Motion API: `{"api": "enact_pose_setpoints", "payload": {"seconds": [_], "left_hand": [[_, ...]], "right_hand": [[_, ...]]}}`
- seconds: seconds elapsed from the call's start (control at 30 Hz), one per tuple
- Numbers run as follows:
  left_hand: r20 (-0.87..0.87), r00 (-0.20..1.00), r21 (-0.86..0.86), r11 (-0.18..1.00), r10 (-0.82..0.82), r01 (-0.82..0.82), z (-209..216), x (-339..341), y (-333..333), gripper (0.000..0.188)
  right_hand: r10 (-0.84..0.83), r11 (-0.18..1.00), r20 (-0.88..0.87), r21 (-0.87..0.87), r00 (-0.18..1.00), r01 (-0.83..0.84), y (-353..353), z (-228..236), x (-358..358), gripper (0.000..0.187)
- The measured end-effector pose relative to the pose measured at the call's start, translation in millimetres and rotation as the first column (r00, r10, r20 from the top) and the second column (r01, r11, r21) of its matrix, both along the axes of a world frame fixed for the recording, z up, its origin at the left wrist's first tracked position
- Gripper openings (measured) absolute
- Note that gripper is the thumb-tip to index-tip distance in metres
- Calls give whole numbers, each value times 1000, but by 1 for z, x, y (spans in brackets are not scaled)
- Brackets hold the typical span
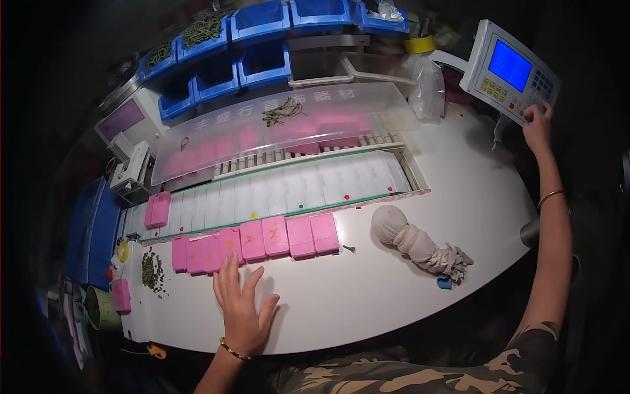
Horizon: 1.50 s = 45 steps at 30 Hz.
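Several pink rectangular blocks (275, 236) lie side by side in a row on the white table, some with orange or yellow marks on top. My left hand (243, 302) hovers at the near side of this row, fingers spread, its fingertips close to or touching a pink block near the middle. Nothing is in its grasp. At the far right, my right hand (539, 128) reaches up to the keypad of a white control panel (508, 65) with a lit blue screen. Its fingers are apart at the lower buttons and hold nothing.
Behind the row runs a white slatted conveyor (282, 187) under a tilted clear cover (243, 134). Blue bins (262, 20) stand above it. A cloth-wrapped bundle (417, 243) lies right of the blocks. Small dark green pieces (153, 270) are scattered at the left.
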<state>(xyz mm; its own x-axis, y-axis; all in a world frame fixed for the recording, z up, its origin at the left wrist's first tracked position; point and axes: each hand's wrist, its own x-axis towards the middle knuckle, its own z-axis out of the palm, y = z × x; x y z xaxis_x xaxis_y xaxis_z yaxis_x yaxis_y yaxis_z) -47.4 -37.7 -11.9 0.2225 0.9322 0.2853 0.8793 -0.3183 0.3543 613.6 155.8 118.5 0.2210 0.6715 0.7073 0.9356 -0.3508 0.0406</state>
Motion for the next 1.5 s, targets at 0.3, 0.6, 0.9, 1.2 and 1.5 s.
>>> {"api": "enact_pose_setpoints", "payload": {"seconds": [0.3, 0.6, 0.9, 1.2, 1.5], "left_hand": [[111, 994, 103, 995, 7, -18, -19, -9, -46, 44], [126, 992, 188, 981, 13, -37, -36, -17, -63, 32], [88, 996, 281, 959, 10, -35, -36, -14, -63, 28], [124, 992, 291, 957, -15, -22, -29, -11, -58, 29], [200, 904, 322, 897, -378, 304, 21, 36, -2, 73]], "right_hand": [[577, 701, -678, 126, 455, -702, 14, -113, -164, 14], [250, 738, -966, 151, 60, -658, 82, -156, -318, 65], [323, 786, -941, 324, -97, -527, 134, -183, -329, 35], [-117, 849, -838, 194, -533, -492, 37, -136, -291, 20], [-383, 434, -834, 216, -396, -875, -88, -70, -354, 20]]}}
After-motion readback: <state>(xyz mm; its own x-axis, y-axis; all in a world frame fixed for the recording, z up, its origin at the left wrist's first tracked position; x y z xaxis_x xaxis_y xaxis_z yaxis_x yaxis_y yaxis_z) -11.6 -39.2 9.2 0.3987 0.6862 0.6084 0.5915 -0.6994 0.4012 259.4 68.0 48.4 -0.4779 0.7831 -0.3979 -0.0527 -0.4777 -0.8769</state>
